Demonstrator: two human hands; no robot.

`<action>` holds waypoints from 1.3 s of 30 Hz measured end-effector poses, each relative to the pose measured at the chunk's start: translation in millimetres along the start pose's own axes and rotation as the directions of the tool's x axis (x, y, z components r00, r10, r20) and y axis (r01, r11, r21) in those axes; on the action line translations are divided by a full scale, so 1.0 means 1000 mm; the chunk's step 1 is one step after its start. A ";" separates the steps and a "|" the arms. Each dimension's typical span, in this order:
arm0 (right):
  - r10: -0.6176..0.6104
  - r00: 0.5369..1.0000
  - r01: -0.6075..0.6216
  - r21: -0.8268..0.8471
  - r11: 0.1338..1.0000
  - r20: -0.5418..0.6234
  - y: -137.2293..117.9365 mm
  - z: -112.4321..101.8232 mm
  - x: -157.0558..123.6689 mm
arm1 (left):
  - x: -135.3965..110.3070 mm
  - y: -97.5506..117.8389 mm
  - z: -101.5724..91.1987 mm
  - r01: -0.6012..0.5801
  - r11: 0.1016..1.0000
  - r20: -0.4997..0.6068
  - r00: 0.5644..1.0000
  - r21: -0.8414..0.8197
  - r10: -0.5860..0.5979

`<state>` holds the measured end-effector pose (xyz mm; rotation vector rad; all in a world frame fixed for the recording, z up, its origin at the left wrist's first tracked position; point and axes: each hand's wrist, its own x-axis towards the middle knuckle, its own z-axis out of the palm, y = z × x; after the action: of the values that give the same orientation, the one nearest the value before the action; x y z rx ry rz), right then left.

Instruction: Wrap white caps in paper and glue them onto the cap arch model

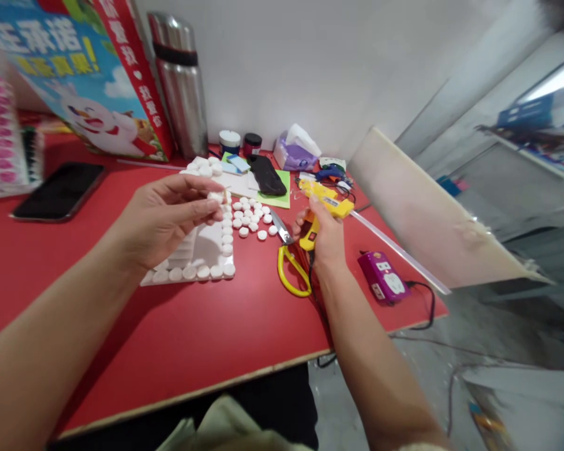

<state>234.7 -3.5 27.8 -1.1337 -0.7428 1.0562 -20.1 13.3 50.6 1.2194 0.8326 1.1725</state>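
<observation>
My left hand (173,210) pinches a small white round piece (215,196) between thumb and fingertips, above a flat white panel (209,244). White discs line the panel's right and front edges, and part of it is hidden behind the hand. My right hand (326,232) is wrapped round the handle of a yellow hot glue gun (326,197), whose nozzle points left and away from me. A clear glue stick (399,250) sticks out of its back end. Loose white discs (249,216) lie between the hands, beside scissors (291,266) with yellow handles.
A steel thermos (181,88) and a colourful box (94,94) stand at the back left, near a phone (59,191). Behind the discs are a black case (267,175) and a purple tissue pack (296,150). A purple power socket (383,277) lies near the right edge.
</observation>
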 end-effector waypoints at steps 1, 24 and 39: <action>0.010 1.000 -0.010 -0.004 1.000 0.004 0.000 0.000 0.000 | -0.001 -0.003 -0.002 -0.005 1.000 0.000 1.000 0.015 0.005; 0.010 0.947 0.039 -0.146 0.989 0.321 0.002 0.004 -0.012 | -0.006 -0.026 0.012 0.330 0.855 0.131 0.944 -0.399 -0.303; -0.016 0.958 0.065 -0.161 0.985 0.286 0.002 0.002 -0.009 | -0.006 -0.028 0.009 0.166 0.909 0.015 0.985 -0.383 -0.173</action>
<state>228.7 -11.3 26.7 -1.1166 -1.0967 1.1518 -6.8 6.9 24.8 0.7985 0.6682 1.1405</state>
